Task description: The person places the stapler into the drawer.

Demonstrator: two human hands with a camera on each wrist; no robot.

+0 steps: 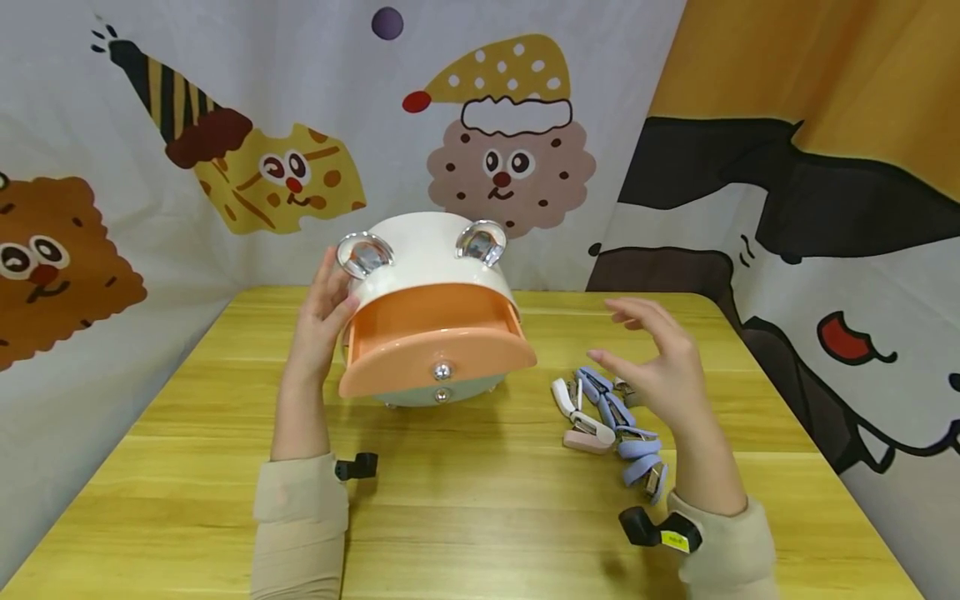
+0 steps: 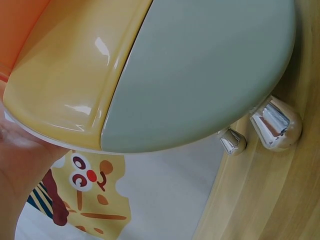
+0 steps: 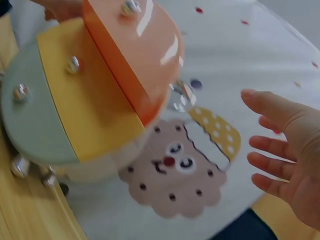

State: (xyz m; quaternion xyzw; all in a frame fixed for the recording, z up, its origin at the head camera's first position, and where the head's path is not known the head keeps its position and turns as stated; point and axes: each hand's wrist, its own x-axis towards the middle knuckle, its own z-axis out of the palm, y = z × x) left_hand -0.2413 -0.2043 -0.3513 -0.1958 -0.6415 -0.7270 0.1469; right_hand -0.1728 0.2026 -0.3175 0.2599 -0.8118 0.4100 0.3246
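Note:
A small rounded drawer box with a white shell [image 1: 420,250] and silver ears stands on the table. Its orange top drawer [image 1: 442,358] is pulled out; the part of its inside that shows holds nothing. The yellow middle drawer [image 3: 90,90] and green bottom drawer [image 3: 40,110] are closed. My left hand [image 1: 321,312] rests along the box's left side, its thumb near the front edge. To the right of the box my right hand [image 1: 667,362] hovers with fingers spread, holding nothing. Near it lies a cluster of mini staplers, several blue [image 1: 639,447], others white [image 1: 561,397] and pink [image 1: 587,442].
The yellow wooden table [image 1: 450,517] carries the box and the staplers. Behind it hangs a curtain [image 1: 300,50] printed with cartoon figures. Small silver feet [image 2: 276,124] raise the box off the tabletop.

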